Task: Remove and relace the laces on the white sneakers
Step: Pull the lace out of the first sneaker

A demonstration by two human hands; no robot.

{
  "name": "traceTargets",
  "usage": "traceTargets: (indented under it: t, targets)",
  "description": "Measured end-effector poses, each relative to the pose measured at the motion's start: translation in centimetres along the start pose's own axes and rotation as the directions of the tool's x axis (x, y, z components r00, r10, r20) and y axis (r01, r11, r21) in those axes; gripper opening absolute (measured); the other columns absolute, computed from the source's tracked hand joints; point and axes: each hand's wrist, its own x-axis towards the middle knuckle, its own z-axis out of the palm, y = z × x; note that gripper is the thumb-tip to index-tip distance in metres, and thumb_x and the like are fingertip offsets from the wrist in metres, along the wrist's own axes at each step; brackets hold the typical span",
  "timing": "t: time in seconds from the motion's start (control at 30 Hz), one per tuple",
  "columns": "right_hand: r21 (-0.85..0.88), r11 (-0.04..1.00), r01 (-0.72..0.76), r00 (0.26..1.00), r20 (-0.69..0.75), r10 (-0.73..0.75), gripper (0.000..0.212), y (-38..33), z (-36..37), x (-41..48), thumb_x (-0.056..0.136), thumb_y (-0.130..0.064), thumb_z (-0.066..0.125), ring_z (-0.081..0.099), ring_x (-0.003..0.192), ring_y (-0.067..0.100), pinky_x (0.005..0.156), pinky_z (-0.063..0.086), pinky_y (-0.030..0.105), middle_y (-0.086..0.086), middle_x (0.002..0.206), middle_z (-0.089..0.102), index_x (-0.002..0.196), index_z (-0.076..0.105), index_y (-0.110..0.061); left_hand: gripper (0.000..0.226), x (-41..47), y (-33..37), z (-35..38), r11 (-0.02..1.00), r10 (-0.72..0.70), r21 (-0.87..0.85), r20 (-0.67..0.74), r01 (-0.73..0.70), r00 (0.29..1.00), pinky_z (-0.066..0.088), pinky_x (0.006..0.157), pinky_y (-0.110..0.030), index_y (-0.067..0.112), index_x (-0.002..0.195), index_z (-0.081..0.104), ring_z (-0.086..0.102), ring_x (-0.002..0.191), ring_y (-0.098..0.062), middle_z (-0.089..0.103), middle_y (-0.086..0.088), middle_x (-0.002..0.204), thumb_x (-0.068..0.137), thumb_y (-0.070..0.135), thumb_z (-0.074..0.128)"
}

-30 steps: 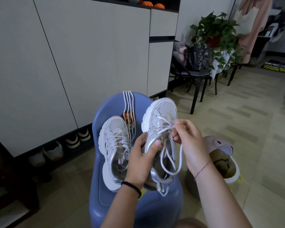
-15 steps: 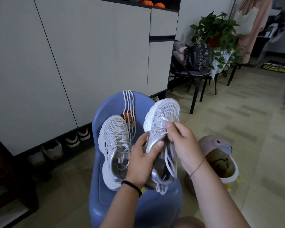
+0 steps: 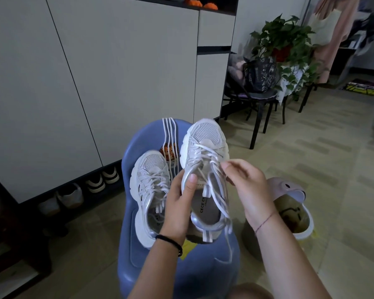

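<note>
White mesh sneaker [image 3: 203, 137] lifted, long axis toe-away, heel toward wrists | left hand [image 3: 177, 203] grips its collar from the left | right hand [image 3: 246, 186] pinches lace [image 3: 218, 190] at upper eyelets, nearer the work | second sneaker [image 3: 149, 169] left of both hands, on chair [image 3: 138, 141]

Only one camera was in play, worn on the person's head and tipped forward and down along both forearms. It sat close over the left hand [image 3: 177, 208], which gripped a sneaker [image 3: 205, 134], and the right hand [image 3: 251, 190], which pinched a lace [image 3: 205, 147]. These filled the lower middle. Its wide lens also caught the blue chair [image 3: 147, 134] just beyond, cabinet doors [image 3: 95, 83] on the left, and floor [image 3: 311, 169] running away to the right.
</note>
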Motion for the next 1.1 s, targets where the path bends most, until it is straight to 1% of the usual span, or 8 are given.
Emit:
traceTargets:
  t: [0.1, 0.27, 0.47, 0.57, 0.7, 0.77, 0.9, 1.1]
  targets:
    - [-0.075, 0.996, 0.056, 0.998, 0.01, -0.055, 0.006, -0.1, 0.5, 0.0, 0.083, -0.022, 0.073, 0.066, 0.079, 0.011, 0.073, 0.052, 0.022, 0.001, 0.084, 0.072, 0.087, 0.071, -0.018, 0.085, 0.1, -0.2, 0.0, 0.999, 0.02, 0.044, 0.012, -0.021, 1.0, 0.039, 0.11, -0.042, 0.029, 0.133, 0.055, 0.053, 0.126, -0.009, 0.061, 0.009, 0.132, 0.066, 0.081, 0.062]
    - [-0.107, 0.994, -0.037, 0.996, 0.072, 0.045, 0.005, -0.2, 0.3, 0.5, 0.082, -0.014, 0.073, 0.062, 0.072, 0.009, 0.07, 0.053, 0.021, 0.003, 0.078, 0.068, 0.08, 0.069, -0.016, 0.058, 0.1, -0.1, -0.1, 0.993, 0.065, 0.094, 0.052, -0.07, 0.997, 0.045, 0.094, -0.018, 0.036, 0.124, 0.056, 0.056, 0.115, 0.006, 0.065, 0.022, 0.12, 0.073, 0.061, 0.065]
    - [-0.124, 0.991, -0.058, 0.991, 0.111, 0.072, 0.011, 0.3, -0.4, 0.7, 0.091, -0.02, 0.063, 0.062, 0.072, 0.006, 0.069, 0.048, 0.022, -0.002, 0.077, 0.069, 0.085, 0.069, -0.014, 0.083, 0.1, -0.3, -0.2, 0.992, 0.057, 0.112, 0.026, -0.06, 0.998, 0.042, 0.105, -0.028, 0.027, 0.134, 0.053, 0.053, 0.121, 0.002, 0.06, 0.014, 0.131, 0.064, 0.071, 0.063]
    - [-0.191, 0.981, 0.04, 0.998, -0.034, -0.047, 0.013, 0.4, -0.7, 0.9, 0.094, -0.021, 0.057, 0.058, 0.068, 0.001, 0.069, 0.048, 0.024, -0.005, 0.076, 0.067, 0.086, 0.066, -0.016, 0.088, 0.2, -0.3, -0.1, 0.993, 0.034, 0.11, -0.003, -0.034, 0.999, 0.04, 0.109, -0.032, 0.029, 0.135, 0.052, 0.052, 0.122, 0.003, 0.059, 0.016, 0.131, 0.062, 0.077, 0.061]
    - [-0.227, 0.967, 0.114, 0.974, -0.165, -0.153, 0.013, -0.1, -0.2, 1.1, 0.094, -0.017, 0.057, 0.056, 0.061, -0.007, 0.06, 0.043, 0.008, -0.006, 0.074, 0.063, 0.082, 0.059, -0.02, 0.081, -0.1, -0.1, 0.4, 0.995, 0.018, 0.103, 0.011, -0.019, 1.0, 0.039, 0.111, -0.037, 0.028, 0.132, 0.057, 0.053, 0.123, 0.0, 0.062, 0.014, 0.129, 0.066, 0.076, 0.061]
    - [-0.141, 0.986, 0.087, 0.971, -0.209, -0.116, 0.014, -0.2, -0.1, 1.5, 0.093, -0.014, 0.058, 0.056, 0.061, -0.003, 0.061, 0.045, 0.011, -0.005, 0.074, 0.064, 0.081, 0.06, -0.02, 0.07, -0.4, 0.0, 0.8, 0.997, 0.007, 0.083, 0.03, -0.009, 1.0, 0.04, 0.11, -0.036, 0.029, 0.127, 0.06, 0.055, 0.12, 0.001, 0.065, 0.015, 0.124, 0.071, 0.07, 0.06]
    - [0.366, 0.922, -0.13, 0.977, -0.111, 0.182, 0.012, 0.1, -0.7, 1.7, 0.09, -0.003, 0.059, 0.047, 0.057, 0.009, 0.057, 0.043, 0.017, -0.002, 0.065, 0.056, 0.084, 0.061, -0.013, 0.06, -0.5, -0.1, 0.9, 0.999, -0.03, 0.036, 0.028, 0.029, 0.999, 0.041, 0.109, -0.04, 0.031, 0.123, 0.062, 0.058, 0.118, -0.003, 0.067, 0.015, 0.121, 0.075, 0.066, 0.06]
    - [0.297, 0.944, -0.143, 0.99, 0.036, 0.138, 0.019, 0.7, -0.7, 0.4, 0.074, -0.018, 0.073, 0.064, 0.089, 0.02, 0.087, 0.051, 0.033, 0.011, 0.093, 0.071, 0.09, 0.07, -0.01, 0.07, -0.3, -0.1, 0.9, 0.999, -0.002, 0.05, 0.012, 0.001, 1.0, 0.042, 0.108, -0.04, 0.029, 0.127, 0.06, 0.058, 0.118, -0.004, 0.066, 0.013, 0.123, 0.071, 0.07, 0.06]
